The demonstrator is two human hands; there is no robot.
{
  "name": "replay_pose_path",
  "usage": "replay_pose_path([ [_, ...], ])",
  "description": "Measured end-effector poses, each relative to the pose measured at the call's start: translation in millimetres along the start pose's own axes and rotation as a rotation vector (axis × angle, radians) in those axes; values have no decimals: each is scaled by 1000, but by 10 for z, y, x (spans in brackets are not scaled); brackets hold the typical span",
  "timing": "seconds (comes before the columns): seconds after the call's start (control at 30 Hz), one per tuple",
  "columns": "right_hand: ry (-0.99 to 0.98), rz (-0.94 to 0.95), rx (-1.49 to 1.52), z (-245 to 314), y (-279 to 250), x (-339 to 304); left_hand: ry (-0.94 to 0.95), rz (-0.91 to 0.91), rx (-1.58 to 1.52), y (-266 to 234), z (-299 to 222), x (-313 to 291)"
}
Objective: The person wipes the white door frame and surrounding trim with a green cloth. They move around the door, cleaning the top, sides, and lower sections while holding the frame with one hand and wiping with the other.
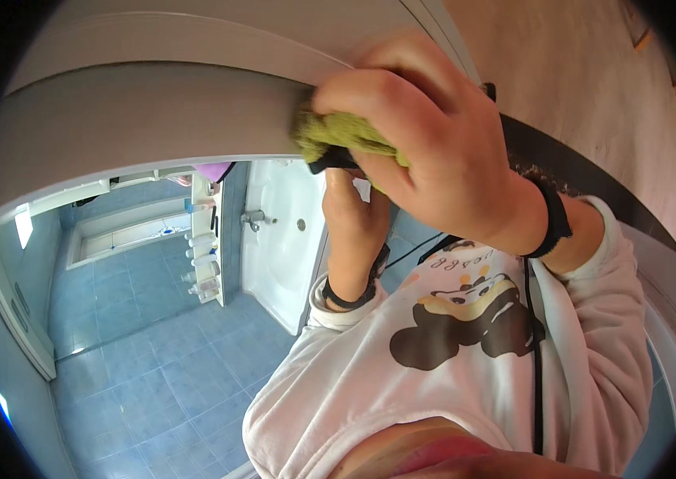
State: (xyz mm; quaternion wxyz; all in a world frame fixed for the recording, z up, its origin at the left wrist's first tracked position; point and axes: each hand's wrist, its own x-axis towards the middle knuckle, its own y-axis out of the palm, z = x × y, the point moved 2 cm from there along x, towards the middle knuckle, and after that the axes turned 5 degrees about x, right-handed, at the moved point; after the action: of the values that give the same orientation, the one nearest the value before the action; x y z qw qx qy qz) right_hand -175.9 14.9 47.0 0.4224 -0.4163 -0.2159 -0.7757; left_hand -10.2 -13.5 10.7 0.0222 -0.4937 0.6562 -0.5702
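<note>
My right hand [442, 136] is closed around a fuzzy yellow-green cloth [346, 132]. The cloth is bunched up and lies against the edge of a grey-brown door-like panel [154, 112]. Just under the cloth a black, flat-ended piece [336, 160] juts out, perhaps a handle; its kind is not clear. Below it, my left hand [350, 199] has its thumb up against this black piece, and its other fingers are mostly hidden. Each wrist has a black band.
Beyond the panel at left is a blue-tiled bathroom with a white washbasin [274, 239] and a tap [258, 219]. Several bottles stand on a white shelf [218, 239] beside the basin. At right a dark curved edge [593, 180] borders a beige surface [569, 80].
</note>
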Motion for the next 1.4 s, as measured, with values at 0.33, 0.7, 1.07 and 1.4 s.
replay_pose_path([
  [0.33, -41, -2, -91, 302, 13, 436, -34, 73, 5, -6, 47, -41],
  [0.7, 19, 48, -177, 301, -72, 293, -126, 6, -29, -14, -23, -16],
  [1.07, -134, -37, -128, 419, -36, 419, -82, -38, -36, -6, 5, -16],
  [1.4, -278, 20, -223, 614, -38, 1221, -108, -26, -136, -30, 6, -24],
])
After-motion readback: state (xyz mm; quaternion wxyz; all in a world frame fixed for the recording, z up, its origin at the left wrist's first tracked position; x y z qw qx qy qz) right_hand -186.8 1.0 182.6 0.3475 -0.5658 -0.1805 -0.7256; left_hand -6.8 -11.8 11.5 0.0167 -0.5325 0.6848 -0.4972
